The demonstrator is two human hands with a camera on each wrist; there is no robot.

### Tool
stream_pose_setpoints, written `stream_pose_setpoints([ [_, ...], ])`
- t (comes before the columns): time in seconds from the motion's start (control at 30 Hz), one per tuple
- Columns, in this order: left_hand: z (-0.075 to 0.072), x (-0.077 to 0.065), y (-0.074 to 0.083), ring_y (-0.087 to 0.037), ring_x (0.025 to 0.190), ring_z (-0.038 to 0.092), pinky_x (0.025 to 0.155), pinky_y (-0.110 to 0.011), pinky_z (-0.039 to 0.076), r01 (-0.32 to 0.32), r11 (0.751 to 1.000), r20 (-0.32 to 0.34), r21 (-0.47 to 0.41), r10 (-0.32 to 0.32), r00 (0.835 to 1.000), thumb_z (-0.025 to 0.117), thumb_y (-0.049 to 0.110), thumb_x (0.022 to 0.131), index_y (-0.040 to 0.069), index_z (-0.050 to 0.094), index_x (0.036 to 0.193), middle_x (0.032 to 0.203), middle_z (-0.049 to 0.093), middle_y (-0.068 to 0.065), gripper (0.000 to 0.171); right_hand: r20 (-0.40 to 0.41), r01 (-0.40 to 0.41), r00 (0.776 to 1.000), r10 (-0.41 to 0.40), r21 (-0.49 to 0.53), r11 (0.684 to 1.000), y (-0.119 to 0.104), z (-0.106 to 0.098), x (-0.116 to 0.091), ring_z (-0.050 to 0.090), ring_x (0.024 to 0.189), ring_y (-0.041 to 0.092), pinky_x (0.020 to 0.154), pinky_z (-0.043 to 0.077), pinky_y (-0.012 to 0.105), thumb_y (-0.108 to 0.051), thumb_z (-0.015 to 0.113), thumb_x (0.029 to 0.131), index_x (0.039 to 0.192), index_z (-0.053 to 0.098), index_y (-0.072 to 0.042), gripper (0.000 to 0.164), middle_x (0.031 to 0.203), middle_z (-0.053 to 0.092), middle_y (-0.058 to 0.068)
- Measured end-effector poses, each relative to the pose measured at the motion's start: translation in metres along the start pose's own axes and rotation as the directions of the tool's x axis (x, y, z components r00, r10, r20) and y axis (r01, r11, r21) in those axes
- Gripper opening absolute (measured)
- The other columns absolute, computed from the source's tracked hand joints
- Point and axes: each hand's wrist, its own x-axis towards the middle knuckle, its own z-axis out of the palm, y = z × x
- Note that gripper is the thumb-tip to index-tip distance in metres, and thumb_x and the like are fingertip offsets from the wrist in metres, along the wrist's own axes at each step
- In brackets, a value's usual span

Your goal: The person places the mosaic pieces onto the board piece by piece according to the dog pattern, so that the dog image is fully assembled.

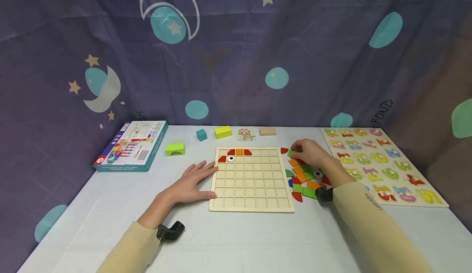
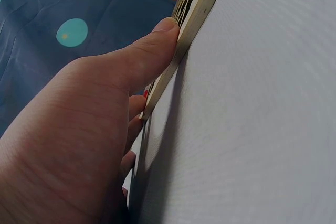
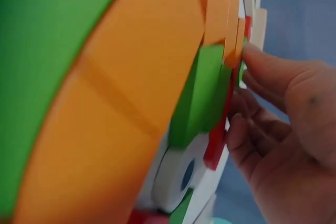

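A light wooden grid board point(image 1: 250, 202) lies in the middle of the table. Its upper left cells hold several red curved pieces point(image 1: 248, 152), an orange square point(image 1: 239, 152) and a white eye piece point(image 1: 230, 158). My left hand point(image 1: 189, 185) rests at the board's left edge, fingers spread and thumb on the rim. Beyond the board's upper right corner, my right hand point(image 1: 311, 152) pinches a small green tile point(image 1: 291, 153); in the right wrist view its thumb and fingers are at the green tile's edge. A heap of loose tiles point(image 1: 309, 192), green, orange, red and blue, lies below that hand.
A number puzzle board point(image 1: 400, 183) lies to the right, partly behind the right forearm. To the left is a flat box point(image 1: 132, 146) near a green arch block point(image 1: 175, 149). Along the back stand a teal block point(image 1: 201, 135), yellow block point(image 1: 223, 132), pattern card point(image 1: 246, 134) and wooden block point(image 1: 268, 131).
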Motion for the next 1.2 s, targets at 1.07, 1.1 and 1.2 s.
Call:
stream_pose_setpoints([
  [1.07,-0.005,-0.003,-0.006,-0.029,0.152,0.015,0.121,-0.052,0.009,-0.019,0.999,0.002,-0.029,0.02,1.0,0.074,0.054,0.086,0.014,0.041,0.156,0.162,0.032,-0.002,0.087,0.093,0.322,0.935,-0.343,0.186,0.928,-0.144,0.067,0.03,0.058,0.078,0.016,0.069,0.049,0.03,-0.008,0.066,0.098,0.101,0.067,-0.004,0.004,0.091,0.064,0.002],
  [1.1,-0.005,-0.003,-0.006,-0.03,0.152,0.015,0.121,-0.053,0.009,-0.023,0.999,0.0,-0.032,0.023,1.0,0.075,0.054,0.086,0.014,0.041,0.156,0.162,0.033,-0.002,0.087,0.094,0.326,0.933,-0.347,0.185,0.927,-0.148,0.069,0.031,0.058,0.078,0.016,0.069,0.049,0.029,-0.008,0.067,0.098,0.1,0.067,-0.004,0.004,0.09,0.065,0.001],
  [1.2,-0.005,-0.003,-0.007,-0.029,0.152,0.015,0.122,-0.052,0.008,-0.031,0.999,-0.001,-0.04,0.031,1.0,0.075,0.054,0.085,0.014,0.042,0.155,0.162,0.034,-0.001,0.087,0.1,0.34,0.927,-0.36,0.176,0.924,-0.158,0.076,0.036,0.058,0.076,0.014,0.068,0.048,0.028,-0.007,0.067,0.097,0.1,0.068,-0.004,0.005,0.089,0.066,0.0],
])
